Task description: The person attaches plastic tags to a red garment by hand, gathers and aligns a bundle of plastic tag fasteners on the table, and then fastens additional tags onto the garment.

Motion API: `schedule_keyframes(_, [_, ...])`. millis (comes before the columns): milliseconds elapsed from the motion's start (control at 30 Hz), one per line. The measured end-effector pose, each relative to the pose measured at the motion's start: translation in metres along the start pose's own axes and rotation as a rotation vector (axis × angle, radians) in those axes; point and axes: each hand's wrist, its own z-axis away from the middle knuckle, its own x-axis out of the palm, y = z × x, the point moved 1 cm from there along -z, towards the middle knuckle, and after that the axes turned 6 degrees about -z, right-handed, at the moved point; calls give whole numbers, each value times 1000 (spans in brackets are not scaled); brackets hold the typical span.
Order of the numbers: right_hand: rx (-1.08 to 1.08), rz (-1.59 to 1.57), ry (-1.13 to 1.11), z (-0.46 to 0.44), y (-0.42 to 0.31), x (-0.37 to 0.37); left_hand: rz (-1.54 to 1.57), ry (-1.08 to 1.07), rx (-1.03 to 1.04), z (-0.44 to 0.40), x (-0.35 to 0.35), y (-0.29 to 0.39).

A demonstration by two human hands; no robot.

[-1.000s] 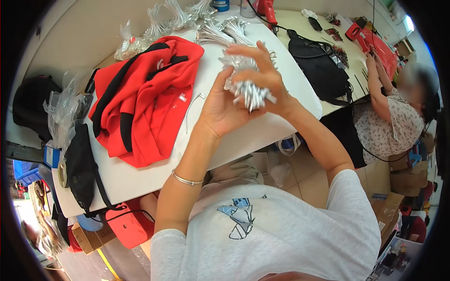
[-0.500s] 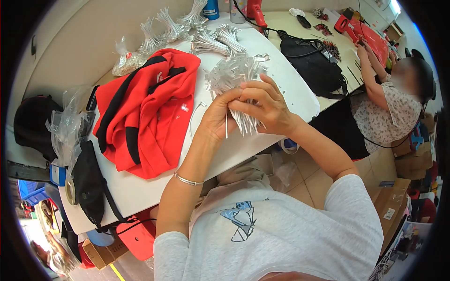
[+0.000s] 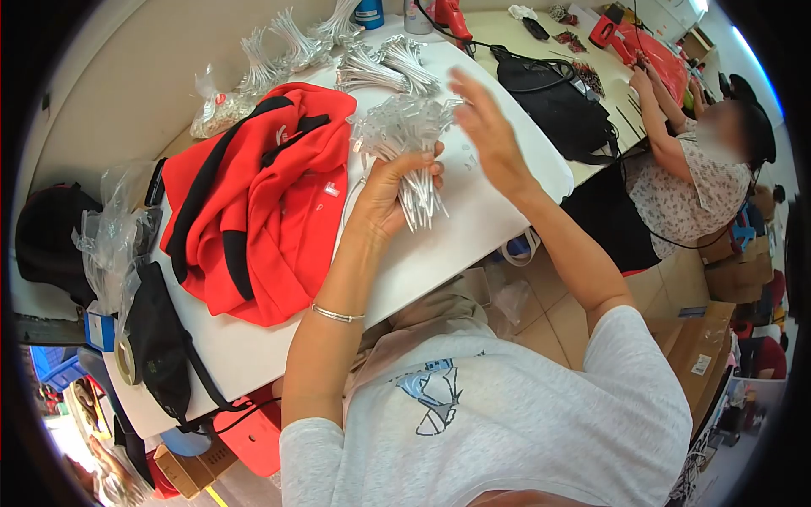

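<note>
My left hand is wrapped round a bundle of white wires. Their clear and silvery tips fan out above the fist, while the cut wire ends hang below it. To the right of the bundle, my right hand is raised with its fingers stretched out, holding nothing; it is slightly blurred. Farther back on the white table, more tied wire bundles lie together. A red and black jacket is spread left of my left hand.
A clear bag of small pale parts stands by the wall. A black pouch lies at the table's left edge. On the right are a black bag, a red heat gun, and a co-worker at another table.
My right hand has come off the wire bundle and moved up and to the right, its fingers opening. The left hand keeps the bundle, shifted slightly left.
</note>
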Motion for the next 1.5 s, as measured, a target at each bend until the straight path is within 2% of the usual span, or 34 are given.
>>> schedule_keyframes(33, [2, 0, 4, 2, 1, 2, -1, 1, -5, 3, 2, 0])
schedule_keyframes(167, [-61, 155, -253, 10, 3, 15, -304, 226, 98, 18, 15, -3])
schedule_keyframes(333, [-223, 179, -134, 16, -18, 14, -299, 236, 244, 20, 26, -4])
schedule_keyframes(500, [-56, 250, -182, 17, -19, 13, -474, 278, 355, 17, 34, -9])
schedule_keyframes(700, [-158, 311, -243, 15, -30, 13, -676, 270, 599, 20, 35, -8])
schedule_keyframes(800, [-295, 76, -199, -14, -83, 17, -923, 288, 657, 18, 32, -9])
schedule_keyframes(867, [-335, 9, -173, -11, -88, 17, -1002, 279, 666, 19, 34, -15])
schedule_keyframes(1000, [-206, 759, -537, 2, -53, 29, -391, 133, 644, 22, 39, -11])
schedule_keyframes(1033, [-150, 656, -520, -2, -59, 29, -391, 136, 657, 23, 34, -8])
schedule_keyframes(1100, [-96, 559, -484, -13, -75, 26, -830, 159, 691, 24, 23, -2])
schedule_keyframes(1167, [43, 150, -257, -36, -82, 14, -1256, 165, 697, 20, 17, -6])
schedule_keyframes(1200, [41, 158, -251, -42, -82, 10, -1254, 154, 699, 20, 20, -8])
schedule_keyframes(1333, [318, 35, -284, -71, -73, -1, -1263, 215, 594, 26, 25, -13])
schedule_keyframes(1400, [66, 255, -307, -82, -83, 10, -1225, 173, 637, 28, 25, -18])
schedule_keyframes(1433, [67, 249, -304, -77, -92, 12, -1187, 132, 695, 29, 25, -17])
schedule_keyframes(1500, [368, 648, -790, -57, -106, 21, -1095, 50, 828, 28, 29, -13])
